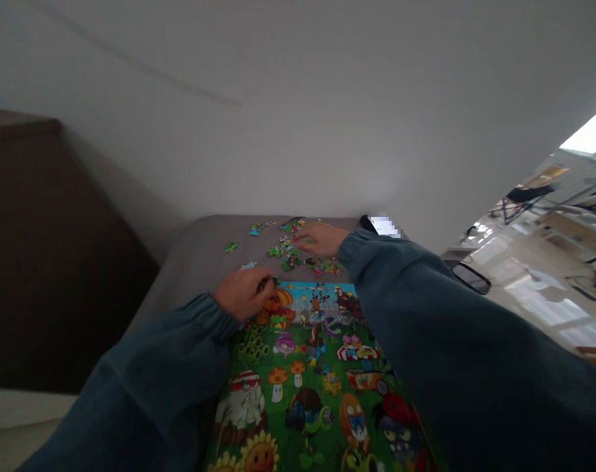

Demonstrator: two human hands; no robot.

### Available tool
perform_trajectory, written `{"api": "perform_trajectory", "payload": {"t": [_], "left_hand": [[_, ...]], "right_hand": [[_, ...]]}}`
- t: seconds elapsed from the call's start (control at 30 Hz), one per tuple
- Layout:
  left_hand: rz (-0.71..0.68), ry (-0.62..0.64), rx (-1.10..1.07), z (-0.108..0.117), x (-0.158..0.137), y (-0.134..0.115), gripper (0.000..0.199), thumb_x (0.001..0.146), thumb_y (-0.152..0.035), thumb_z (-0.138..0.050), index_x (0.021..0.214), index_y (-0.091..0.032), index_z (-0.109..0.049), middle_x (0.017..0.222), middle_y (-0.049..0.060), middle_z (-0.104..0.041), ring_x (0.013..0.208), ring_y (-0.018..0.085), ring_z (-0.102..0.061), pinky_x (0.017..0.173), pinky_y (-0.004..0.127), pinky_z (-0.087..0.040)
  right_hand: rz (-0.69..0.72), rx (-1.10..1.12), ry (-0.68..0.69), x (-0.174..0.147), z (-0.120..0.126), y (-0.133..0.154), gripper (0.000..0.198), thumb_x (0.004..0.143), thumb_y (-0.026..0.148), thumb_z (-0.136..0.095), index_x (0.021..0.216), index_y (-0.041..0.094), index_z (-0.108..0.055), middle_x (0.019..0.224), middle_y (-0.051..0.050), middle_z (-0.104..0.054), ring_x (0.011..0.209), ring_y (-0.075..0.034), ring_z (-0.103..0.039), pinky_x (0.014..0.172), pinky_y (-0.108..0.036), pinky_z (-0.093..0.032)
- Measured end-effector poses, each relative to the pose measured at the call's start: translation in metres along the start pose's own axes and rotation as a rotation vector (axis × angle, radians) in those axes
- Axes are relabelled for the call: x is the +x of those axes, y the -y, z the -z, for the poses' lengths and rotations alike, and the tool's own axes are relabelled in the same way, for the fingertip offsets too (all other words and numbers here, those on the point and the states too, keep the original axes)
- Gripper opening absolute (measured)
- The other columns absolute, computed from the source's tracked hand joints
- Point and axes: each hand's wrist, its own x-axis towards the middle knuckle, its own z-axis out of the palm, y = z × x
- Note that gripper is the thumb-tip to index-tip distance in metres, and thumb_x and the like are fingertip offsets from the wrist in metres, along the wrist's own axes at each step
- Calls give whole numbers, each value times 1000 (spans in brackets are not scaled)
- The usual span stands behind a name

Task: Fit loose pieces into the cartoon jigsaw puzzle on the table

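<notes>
A large colourful picture sheet (298, 387) with cartoon plants and figures lies in front of me, partly covered by my sleeves. At its far left corner, my left hand (246, 293) is closed in a pinch on a small dark green jigsaw piece (275, 282). My right hand (321, 238) reaches over a heap of loose jigsaw pieces (282, 249) beyond the sheet. Its fingers are stretched down, slightly bent, at the pieces; I see nothing held in them. More jigsaw pieces (322, 265) lie between that hand and the sheet.
A single jigsaw piece (231, 247) lies apart on the grey surface (199, 255). At the back right rests a phone (383, 226) with a lit screen. A pale wall (298, 118) stands behind, a dark brown furniture panel (46, 255) at left.
</notes>
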Motion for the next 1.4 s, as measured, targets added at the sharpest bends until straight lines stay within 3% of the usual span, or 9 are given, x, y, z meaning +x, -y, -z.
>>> {"api": "perform_trajectory", "payload": {"t": [0.33,0.57,0.7,0.77,0.83,1.03,1.13,1.23,1.4], "left_hand": [[1,38,22,-12,-5,-6,30,92,-32,-40,80,-21,-65,84,9,-72,74,24,-67,62,32,-42],[2,59,40,-12,-5,-7,28,91,-31,-42,81,-21,-66,87,9,-73,77,23,-68,63,32,-44],[-26,76,44,-12,-4,-4,33,93,-32,-36,80,-22,-65,84,7,-71,77,22,-66,67,31,-44],[-30,80,54,-12,-2,-1,34,93,-33,-36,77,-21,-63,82,7,-70,77,22,-65,68,32,-43],[-26,80,69,-13,1,2,33,91,-33,-36,73,-20,-61,79,8,-68,75,23,-63,67,33,-42],[-38,86,119,-14,7,1,30,88,-38,-37,73,-21,-57,77,8,-67,72,24,-60,64,34,-40],[-17,80,136,-15,7,-2,34,88,-43,-35,78,-20,-59,81,9,-67,74,24,-60,66,34,-41],[-9,81,138,-15,8,-2,38,87,-48,-36,81,-20,-60,81,8,-67,72,24,-59,67,34,-42],[19,67,101,-12,11,11,38,87,-48,-39,86,-19,-63,85,8,-68,78,24,-61,74,34,-45]], "right_hand": [[-17,-123,9,96,-20,1,52,95,18,-48,146,18,-42,138,-16,-55,123,-27,-55,99,-38,-44],[43,-128,-19,114,-18,15,32,97,16,-45,116,13,-70,117,-18,-65,114,-28,-56,95,-39,-43],[104,-91,-119,71,12,11,30,98,29,-49,118,22,-70,131,-11,-54,126,-25,-43,105,-39,-35],[180,9,-198,30,23,10,27,96,30,-53,114,25,-73,115,-8,-59,112,-23,-50,97,-38,-41],[250,127,-139,-20,28,11,24,96,30,-54,111,27,-73,103,-5,-62,98,-19,-56,91,-36,-45],[162,447,-96,-143,-2,15,26,97,31,-50,113,30,-72,102,-1,-70,99,-15,-62,91,-35,-49],[185,628,-99,-163,-31,14,29,98,25,-48,116,26,-70,109,-1,-73,102,-12,-65,92,-31,-51],[327,669,-75,-164,-53,11,31,98,20,-46,119,22,-69,118,-4,-71,111,-12,-64,100,-31,-49],[406,617,-56,-164,-60,3,33,100,21,-44,122,16,-67,122,-9,-69,115,-15,-63,101,-32,-49]]}}
